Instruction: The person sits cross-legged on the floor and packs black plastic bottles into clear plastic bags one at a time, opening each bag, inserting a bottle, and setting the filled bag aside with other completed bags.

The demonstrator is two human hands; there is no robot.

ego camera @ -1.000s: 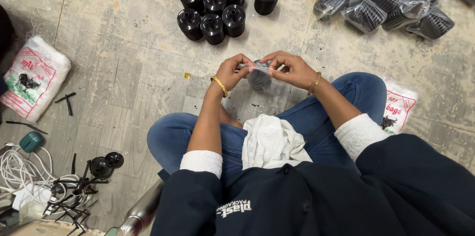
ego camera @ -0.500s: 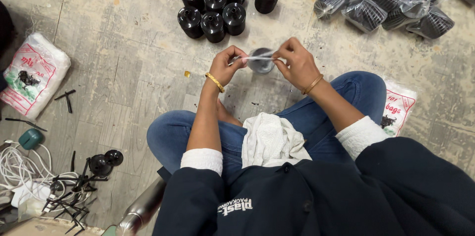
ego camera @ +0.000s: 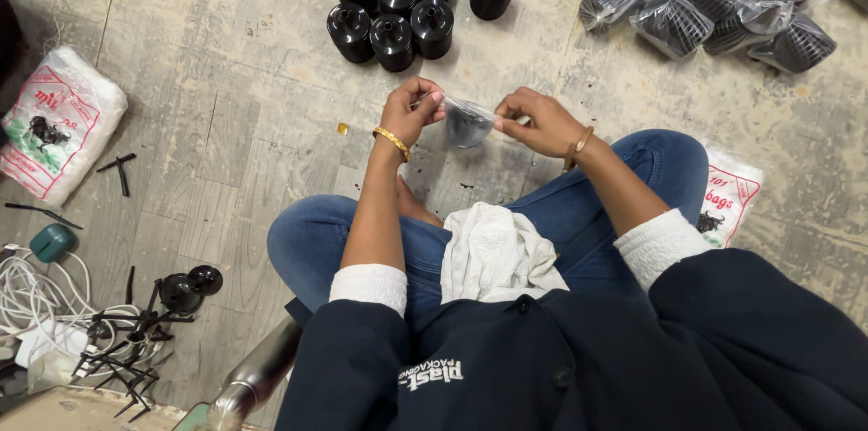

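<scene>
I sit cross-legged on a concrete floor. My left hand (ego camera: 411,111) and my right hand (ego camera: 533,120) pinch opposite edges of a small clear plastic bag (ego camera: 468,122) and stretch it between them above my knees. Something dark and round shows through the bag; what it is stays unclear. Both wrists carry gold bangles. A white cloth (ego camera: 495,253) lies in my lap.
A cluster of black cylindrical parts (ego camera: 398,1) stands just beyond my hands. Several bagged black mesh parts (ego camera: 705,6) lie at top right. White printed packets lie at left (ego camera: 56,123) and by my right knee (ego camera: 731,200). Cables, black ties and a steel bottle (ego camera: 258,377) sit lower left.
Both hands rose slightly, then lowered and moved apart, pulling the clear bag wider between them.
</scene>
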